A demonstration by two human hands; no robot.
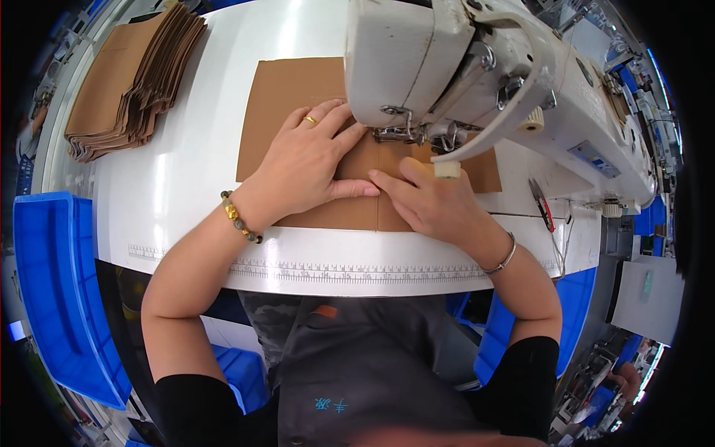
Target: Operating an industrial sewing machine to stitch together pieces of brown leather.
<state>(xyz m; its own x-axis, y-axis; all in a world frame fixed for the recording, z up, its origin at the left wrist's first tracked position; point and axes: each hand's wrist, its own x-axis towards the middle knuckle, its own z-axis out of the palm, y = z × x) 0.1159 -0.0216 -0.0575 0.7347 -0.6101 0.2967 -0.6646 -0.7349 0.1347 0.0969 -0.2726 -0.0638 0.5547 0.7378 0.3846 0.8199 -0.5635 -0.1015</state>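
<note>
A flat brown sheet is being kept on the white table, partly covered by the head of the white sewing machine. A matte, plain surface is being shown, with a straight line being seen down its middle, toward the near edge. No writing is being made out on it. A printed measuring scale is being displayed along the table's near edge, and small blue characters are being borne by the dark apron. The sheet is being pressed from above by the left hand, open with fingers spread. On the other side of the line it is being touched by the right hand, its fingers partly bent; whether anything is being pinched there cannot be told.
</note>
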